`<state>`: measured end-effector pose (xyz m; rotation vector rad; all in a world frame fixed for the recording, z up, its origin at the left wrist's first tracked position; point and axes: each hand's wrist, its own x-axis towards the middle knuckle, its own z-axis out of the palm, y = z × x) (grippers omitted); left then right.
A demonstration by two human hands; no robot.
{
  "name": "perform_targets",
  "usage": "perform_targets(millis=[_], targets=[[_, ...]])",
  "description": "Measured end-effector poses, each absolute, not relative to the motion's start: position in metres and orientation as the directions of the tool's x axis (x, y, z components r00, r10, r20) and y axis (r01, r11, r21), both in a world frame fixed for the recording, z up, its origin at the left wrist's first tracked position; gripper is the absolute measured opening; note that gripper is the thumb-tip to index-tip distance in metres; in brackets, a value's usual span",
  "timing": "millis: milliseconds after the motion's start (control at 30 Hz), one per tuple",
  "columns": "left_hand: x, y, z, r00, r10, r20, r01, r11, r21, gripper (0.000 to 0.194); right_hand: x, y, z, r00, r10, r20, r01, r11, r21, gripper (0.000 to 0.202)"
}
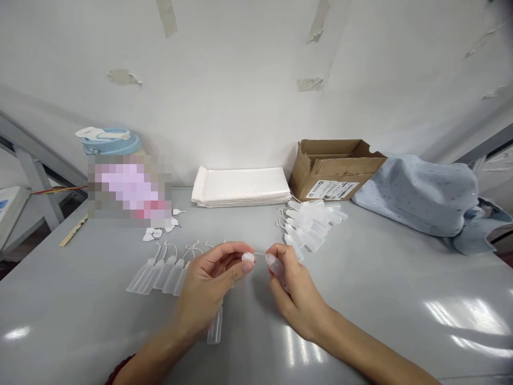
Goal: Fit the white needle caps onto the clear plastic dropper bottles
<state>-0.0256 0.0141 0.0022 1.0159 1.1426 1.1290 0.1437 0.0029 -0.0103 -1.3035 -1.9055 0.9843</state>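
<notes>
In the middle of the table my left hand (214,280) pinches a small white cap (248,258) between thumb and index finger. Close beside it on the right, my right hand (294,289) is closed around a translucent plastic bottle (276,266), its top facing the cap. A thin white strand runs between cap and bottle. Under and left of my left hand lies a row of similar bottles (160,275) with thin curved tails. One more bottle (215,326) lies below that hand, partly hidden by it. A pile of such bottles (310,222) lies behind my right hand.
Small white pieces (154,233) are scattered at the left. Behind stand a stack of white packets (242,187) and an open cardboard box (340,166). Grey-blue cloth (420,192) lies at right; a blue-lidded container (110,143) stands at left, against the wall.
</notes>
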Motion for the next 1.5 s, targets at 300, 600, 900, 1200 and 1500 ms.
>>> perform_targets(millis=[300, 600, 900, 1200, 1500], targets=[[-0.019, 0.012, -0.006, 0.047, 0.977, -0.210, -0.252, 0.215, 0.943, 0.012, 0.139, 0.004, -0.029, -0.435, 0.826, 0.359, 0.631, 0.564, -0.532, 0.038], [-0.019, 0.012, -0.014, 0.036, 0.987, -0.155, -0.108, 0.158, 0.981, 0.012, 0.136, 0.007, -0.027, -0.398, 0.798, 0.453, 0.713, 0.580, -0.395, 0.027], [-0.031, 0.020, -0.005, 0.328, 0.770, 0.548, 0.262, -0.631, 0.730, 0.018, 0.146, 0.009, -0.011, -0.523, 0.801, 0.291, 0.631, 0.593, -0.500, 0.021], [-0.034, 0.023, -0.008, 0.403, 0.647, 0.647, 0.221, -0.755, 0.617, 0.026, 0.150, 0.007, 0.003, -0.463, 0.884, -0.068, 0.437, 0.160, -0.885, 0.012], [-0.031, 0.022, 0.008, 0.304, 0.951, -0.060, 0.254, -0.020, 0.967, 0.011, 0.147, 0.005, 0.003, -0.464, 0.886, -0.002, 0.400, 0.208, -0.892, 0.006]])
